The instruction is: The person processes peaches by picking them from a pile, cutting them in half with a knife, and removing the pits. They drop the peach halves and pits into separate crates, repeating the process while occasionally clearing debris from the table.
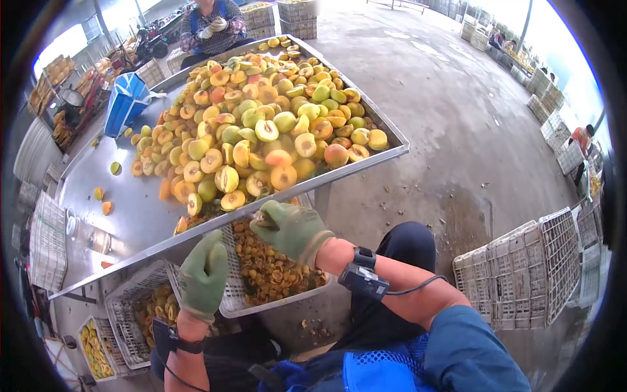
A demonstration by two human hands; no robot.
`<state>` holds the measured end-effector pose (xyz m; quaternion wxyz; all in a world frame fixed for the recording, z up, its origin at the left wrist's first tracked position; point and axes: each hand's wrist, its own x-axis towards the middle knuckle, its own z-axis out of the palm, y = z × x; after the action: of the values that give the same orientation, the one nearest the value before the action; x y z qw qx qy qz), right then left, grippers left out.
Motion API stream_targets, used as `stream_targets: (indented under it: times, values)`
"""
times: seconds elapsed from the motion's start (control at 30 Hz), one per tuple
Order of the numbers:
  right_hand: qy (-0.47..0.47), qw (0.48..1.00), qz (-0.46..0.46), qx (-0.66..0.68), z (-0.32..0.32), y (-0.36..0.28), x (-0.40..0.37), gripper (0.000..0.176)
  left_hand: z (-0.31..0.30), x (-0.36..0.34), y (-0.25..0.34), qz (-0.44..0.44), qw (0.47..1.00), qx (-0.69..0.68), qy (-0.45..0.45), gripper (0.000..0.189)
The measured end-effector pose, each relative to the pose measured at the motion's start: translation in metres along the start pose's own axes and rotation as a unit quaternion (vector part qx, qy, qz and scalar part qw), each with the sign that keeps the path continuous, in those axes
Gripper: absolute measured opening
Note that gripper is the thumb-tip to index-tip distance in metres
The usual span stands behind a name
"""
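My left hand [204, 274], in a green work glove, is closed beside the front edge of the metal table [157, 245]. Whatever it may hold is hidden by the glove. Curled fingers also close my right hand [287, 228], gloved in the same green, just below the table rim; I cannot make out anything in it. Behind both hands lies a big heap of halved peaches [268, 130], yellow to orange with some green skin. Under my right hand stands a white plastic crate [228, 287] holding many small brown-orange pieces [274, 268], perhaps pits.
Another crate [127, 333] with fruit stands at lower left, beside a crate of yellow pieces [95, 349]. A blue bag [125, 101] and a clear jar [91, 235] are on the table. A gloved person [212, 29] sits opposite. Stacked crates [516, 271] stand right.
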<state>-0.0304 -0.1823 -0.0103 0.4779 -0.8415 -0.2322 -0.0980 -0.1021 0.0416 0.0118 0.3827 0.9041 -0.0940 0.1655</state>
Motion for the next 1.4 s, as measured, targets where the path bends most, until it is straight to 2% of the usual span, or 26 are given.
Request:
stream_targets:
  times: [0.03, 0.07, 0.1, 0.13, 0.17, 0.27, 0.3, 0.4, 0.47, 0.53, 0.6, 0.67, 0.73, 0.83, 1.03, 1.13, 1.23, 1.33, 1.4]
  values:
    - [-0.001, 1.000, 0.015, 0.010, -0.003, 0.000, -0.001, 0.027, -0.001, -0.001, -0.003, -0.102, 0.987, -0.124, -0.016, 0.042]
    - [-0.002, 0.999, 0.030, 0.020, -0.006, 0.000, -0.002, 0.028, 0.000, -0.002, -0.006, -0.201, 0.948, -0.246, -0.032, 0.041]
    - [-0.005, 0.999, 0.042, -0.006, -0.004, -0.001, -0.003, 0.032, 0.004, -0.002, -0.010, -0.123, 0.948, -0.290, -0.039, 0.042]
    - [-0.052, 0.993, 0.098, 0.044, -0.008, -0.009, -0.006, 0.032, -0.002, -0.004, -0.007, -0.148, 0.928, -0.340, -0.046, 0.046]
    - [-0.110, 0.979, 0.143, 0.098, -0.010, -0.015, -0.007, 0.033, -0.005, -0.007, 0.000, -0.209, 0.887, -0.409, -0.056, 0.051]
    - [-0.189, 0.931, 0.232, 0.207, 0.007, -0.012, -0.015, 0.035, -0.008, -0.003, 0.013, -0.359, 0.756, -0.544, -0.065, 0.063]
    - [-0.225, 0.914, 0.257, 0.218, -0.002, -0.022, -0.017, 0.035, -0.001, -0.001, 0.008, -0.351, 0.752, -0.557, -0.043, 0.062]
    - [-0.237, 0.907, 0.246, 0.249, -0.003, -0.032, -0.022, 0.035, -0.002, 0.002, 0.017, -0.351, 0.755, -0.553, -0.036, 0.061]
    - [-0.254, 0.902, 0.253, 0.242, -0.002, -0.034, -0.020, 0.033, -0.002, -0.003, 0.010, -0.289, 0.802, -0.520, -0.049, 0.056]
    - [-0.256, 0.908, 0.232, 0.236, 0.000, -0.032, -0.021, 0.032, -0.003, -0.003, 0.001, -0.313, 0.768, -0.554, -0.076, 0.053]
    - [-0.262, 0.910, 0.219, 0.233, 0.001, -0.030, -0.024, 0.030, 0.002, -0.009, -0.001, -0.236, 0.844, -0.477, -0.061, 0.052]
    - [-0.269, 0.906, 0.218, 0.244, 0.003, -0.031, -0.026, 0.029, 0.005, -0.011, -0.007, -0.216, 0.847, -0.482, -0.058, 0.052]
    - [-0.274, 0.894, 0.234, 0.266, 0.002, -0.035, -0.028, 0.029, 0.010, -0.009, -0.015, -0.254, 0.777, -0.572, -0.069, 0.053]
    - [-0.285, 0.855, 0.290, 0.323, -0.002, -0.046, -0.027, 0.029, 0.017, -0.008, -0.012, -0.202, 0.808, -0.553, -0.029, 0.054]
    - [-0.284, 0.856, 0.299, 0.313, 0.002, -0.042, -0.026, 0.026, 0.022, -0.007, -0.013, -0.199, 0.765, -0.613, -0.014, 0.055]
    - [-0.303, 0.813, 0.366, 0.336, -0.008, -0.054, -0.018, 0.026, 0.026, -0.008, -0.003, -0.156, 0.800, -0.579, -0.004, 0.055]
    - [-0.195, 0.832, 0.330, 0.401, 0.001, -0.044, -0.024, 0.026, 0.032, -0.013, 0.009, -0.104, 0.827, -0.552, -0.005, 0.053]
    - [-0.163, 0.870, 0.303, 0.352, 0.002, -0.026, -0.020, 0.026, 0.027, -0.014, 0.016, -0.161, 0.833, -0.528, -0.045, 0.051]
    - [-0.126, 0.930, 0.211, 0.272, 0.008, -0.011, -0.020, 0.026, 0.025, -0.013, 0.016, -0.222, 0.821, -0.522, -0.072, 0.049]
